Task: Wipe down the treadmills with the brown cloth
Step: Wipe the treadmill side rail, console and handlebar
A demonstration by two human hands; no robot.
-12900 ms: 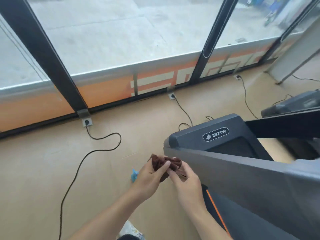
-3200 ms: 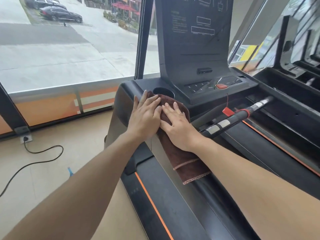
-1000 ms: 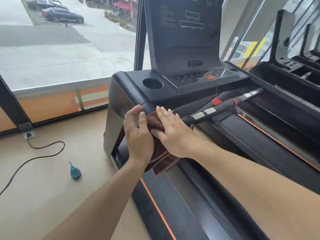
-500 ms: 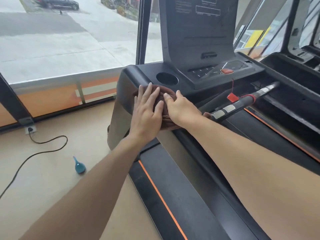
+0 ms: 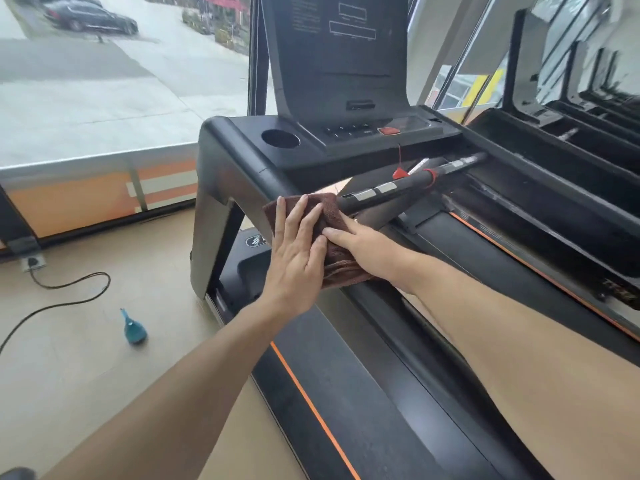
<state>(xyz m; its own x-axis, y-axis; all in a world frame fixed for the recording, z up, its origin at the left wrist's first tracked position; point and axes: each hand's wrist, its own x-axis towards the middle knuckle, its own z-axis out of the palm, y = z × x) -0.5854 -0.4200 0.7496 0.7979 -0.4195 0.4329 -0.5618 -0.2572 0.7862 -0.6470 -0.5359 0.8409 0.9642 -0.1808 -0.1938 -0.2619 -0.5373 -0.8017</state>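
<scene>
Here the treadmill (image 5: 346, 393) fills most of the view, its dark belt edged with an orange stripe and its tall screen (image 5: 339, 53) rising in front of the window (image 5: 104, 81). Below the screen sits the console (image 5: 311, 147), with a round cup holder (image 5: 280, 138) on its left and a red button (image 5: 388, 130) near the middle. A black handlebar (image 5: 398, 185) with silver patches runs out under the console, and a red clip (image 5: 400, 173) hangs on a cord just above it. The brown cloth (image 5: 332, 209) lies draped over the left side rail of the treadmill, just beneath the console's corner, touching the near end of the handlebar. The left hand (image 5: 298, 251) presses flat on the cloth, its fingers (image 5: 299, 216) straight and slightly spread. The right hand (image 5: 363, 247) rests on the cloth beside it, fingers (image 5: 337, 233) extended and touching the left hand. On the tan floor (image 5: 86, 358) to the left lie a small blue bottle (image 5: 133, 329) and a black cable (image 5: 62, 299) running to a wall socket (image 5: 33, 263).
</scene>
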